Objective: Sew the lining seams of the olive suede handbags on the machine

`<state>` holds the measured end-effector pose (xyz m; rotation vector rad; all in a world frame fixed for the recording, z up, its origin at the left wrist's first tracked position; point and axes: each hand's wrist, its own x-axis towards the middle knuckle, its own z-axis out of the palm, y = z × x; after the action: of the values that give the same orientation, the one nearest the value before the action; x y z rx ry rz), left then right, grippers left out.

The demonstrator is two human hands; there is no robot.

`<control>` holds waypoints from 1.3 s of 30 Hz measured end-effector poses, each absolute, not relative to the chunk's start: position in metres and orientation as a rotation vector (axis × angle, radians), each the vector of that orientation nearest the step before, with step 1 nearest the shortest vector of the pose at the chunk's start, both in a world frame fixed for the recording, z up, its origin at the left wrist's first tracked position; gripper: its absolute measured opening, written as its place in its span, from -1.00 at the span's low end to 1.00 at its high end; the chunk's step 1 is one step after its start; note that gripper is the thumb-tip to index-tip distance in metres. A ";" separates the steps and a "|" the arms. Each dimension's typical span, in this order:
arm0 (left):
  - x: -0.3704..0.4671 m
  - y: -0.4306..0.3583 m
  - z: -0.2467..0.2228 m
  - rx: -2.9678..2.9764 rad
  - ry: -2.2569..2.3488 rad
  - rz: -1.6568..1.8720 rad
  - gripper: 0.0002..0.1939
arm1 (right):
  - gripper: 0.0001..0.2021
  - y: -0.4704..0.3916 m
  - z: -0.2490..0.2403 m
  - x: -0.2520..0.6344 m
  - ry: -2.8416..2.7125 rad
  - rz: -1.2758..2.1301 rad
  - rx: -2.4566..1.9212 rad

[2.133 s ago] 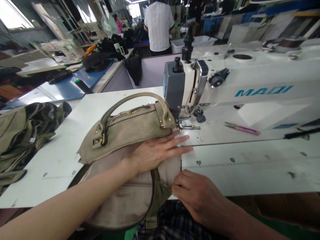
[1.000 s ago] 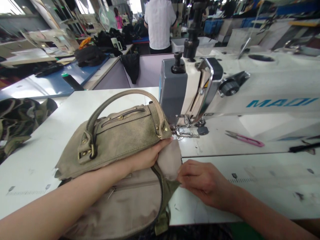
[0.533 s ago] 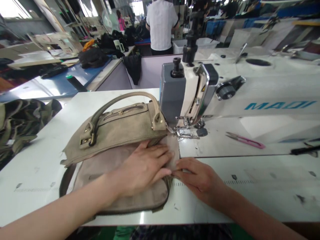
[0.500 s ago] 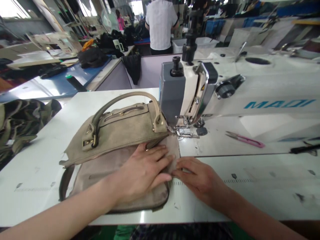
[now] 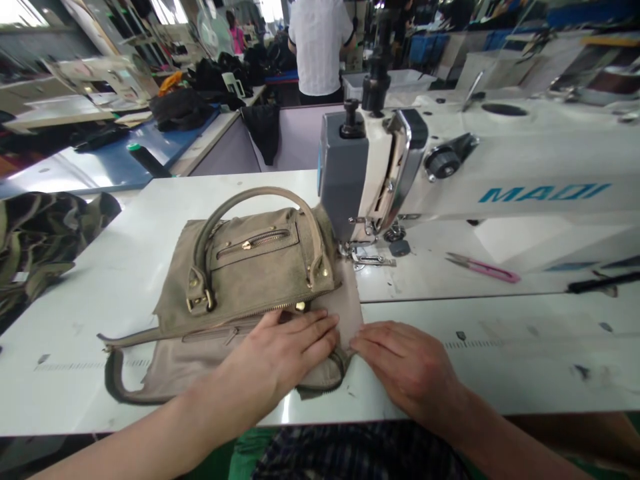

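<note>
An olive-tan handbag (image 5: 255, 273) with a curved handle and a zipped pocket lies on the white sewing table (image 5: 120, 267). Its pinkish lining (image 5: 185, 367) spreads toward the front edge. My left hand (image 5: 295, 347) rests palm down on the lining just below the long zipper, fingers spread and pointing right. At the lining's right edge, my right hand (image 5: 405, 360) pinches the fabric between thumb and fingers. The bag's upper right side reaches the presser foot (image 5: 367, 259) of the sewing machine (image 5: 345, 180); the needle point is too small to make out.
Pink-handled thread snips (image 5: 485, 268) lie under the machine arm. Camouflage fabric (image 5: 45, 240) is heaped at the left. Behind are a blue table (image 5: 110, 157), a black cloth (image 5: 263, 130) over a partition and a person in a white shirt (image 5: 320, 47).
The bag's body has turned and flattened, and its lower lining has shifted, with the front corner drawn up and back. Both hands have moved slightly relative to the bag; the view has shifted a little.
</note>
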<state>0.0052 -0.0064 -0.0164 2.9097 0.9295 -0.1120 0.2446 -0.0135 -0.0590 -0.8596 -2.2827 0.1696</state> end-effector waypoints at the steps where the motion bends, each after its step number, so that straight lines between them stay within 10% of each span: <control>1: 0.005 -0.005 -0.020 2.964 0.934 -0.087 -0.50 | -0.70 -0.014 -0.059 0.244 -2.285 0.163 -0.861; 39: 0.008 0.100 -0.038 3.031 0.694 0.203 -0.62 | -0.47 0.036 -0.072 0.245 -2.521 0.153 -1.069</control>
<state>0.0083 0.1000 -0.0376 3.0306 0.6938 0.2032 0.2450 0.0360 -0.0716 -1.0694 -2.5214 0.1527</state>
